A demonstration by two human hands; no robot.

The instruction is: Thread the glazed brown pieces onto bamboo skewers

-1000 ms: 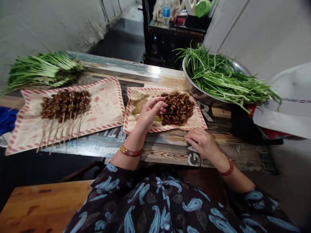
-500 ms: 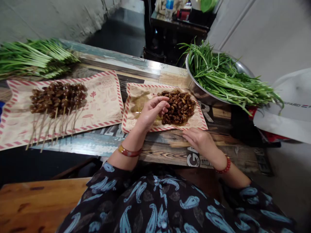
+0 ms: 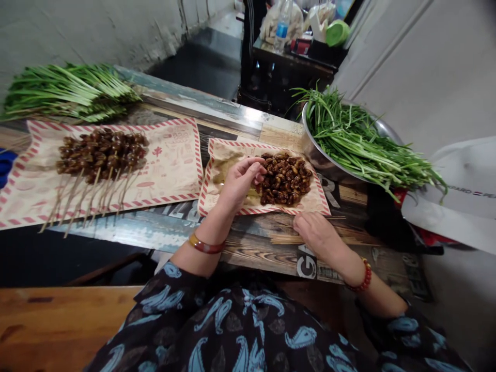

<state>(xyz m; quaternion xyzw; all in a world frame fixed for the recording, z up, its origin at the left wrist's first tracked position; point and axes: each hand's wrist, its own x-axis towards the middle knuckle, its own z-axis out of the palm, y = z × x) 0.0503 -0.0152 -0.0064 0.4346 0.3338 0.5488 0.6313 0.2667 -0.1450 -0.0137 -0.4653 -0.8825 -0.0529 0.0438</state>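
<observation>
The left hand [image 3: 238,181] has shifted slightly toward the left edge of the right-hand paper sheet [image 3: 211,200]. Close to the worktop's [image 3: 248,243] near edge, the right hand [image 3: 318,232] curls by bamboo skewers [image 3: 285,240]; whether it grips any, I cannot tell. The left thumb and fingers are drawn together, any contents hidden, beside brown pupa-like pieces [image 3: 287,178] heaped toward the sheet's right edge. Loaded skewers [image 3: 101,154] lie on the left sheet [image 3: 174,160]. Beyond, chives [image 3: 368,142] fill a steel bowl [image 3: 323,161] near the far right corner.
</observation>
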